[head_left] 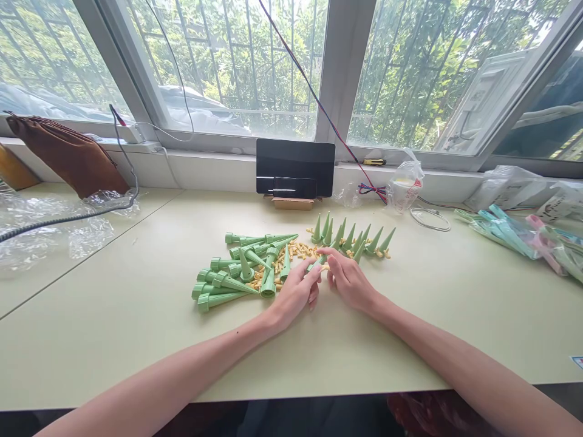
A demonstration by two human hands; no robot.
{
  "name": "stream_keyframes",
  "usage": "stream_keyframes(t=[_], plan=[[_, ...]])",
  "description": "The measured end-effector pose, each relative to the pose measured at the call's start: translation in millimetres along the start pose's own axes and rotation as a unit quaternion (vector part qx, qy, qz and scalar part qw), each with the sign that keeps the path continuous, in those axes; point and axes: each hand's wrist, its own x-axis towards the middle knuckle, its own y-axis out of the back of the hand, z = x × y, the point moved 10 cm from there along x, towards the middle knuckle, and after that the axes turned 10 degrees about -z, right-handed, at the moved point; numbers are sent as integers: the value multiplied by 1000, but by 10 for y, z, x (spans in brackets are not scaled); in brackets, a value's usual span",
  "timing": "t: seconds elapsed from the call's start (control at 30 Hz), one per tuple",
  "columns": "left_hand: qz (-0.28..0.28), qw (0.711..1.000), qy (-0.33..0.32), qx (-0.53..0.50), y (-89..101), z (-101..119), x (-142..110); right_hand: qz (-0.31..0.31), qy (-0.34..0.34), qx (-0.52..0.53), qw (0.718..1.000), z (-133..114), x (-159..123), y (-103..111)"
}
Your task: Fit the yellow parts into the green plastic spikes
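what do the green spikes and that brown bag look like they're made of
Green spikes: probably moulded plastic, semi-matt, judging by the even colour and ribbed collars.
Brown bag: perhaps leather or suede-like fabric, dull finish, with soft gathered folds.

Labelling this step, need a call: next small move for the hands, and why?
Probably press the small yellow piece against the green cone in the left hand: the right hand's fingertips are right beside both, and upright cones nearby have yellow pieces at their bases.
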Motion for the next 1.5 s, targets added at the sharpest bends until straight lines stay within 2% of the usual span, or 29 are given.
stream_keyframes(t=[0.5, 0.8, 1.2, 1.5], plan=[[-15, 1000, 1, 7, -32, 11, -2, -11, -1, 38, 999, 53, -4, -31], [5, 998, 17, 57, 34, -80, -17, -20, 1, 42, 999, 62, -6, -48], [-28, 996, -11, 89, -56, 30, -20, -44, 10, 99, 994, 58, 0, -101], [-39, 994, -21, 99, -81, 10, -4, -45, 0, 89, 995, 59, -5, -89]])
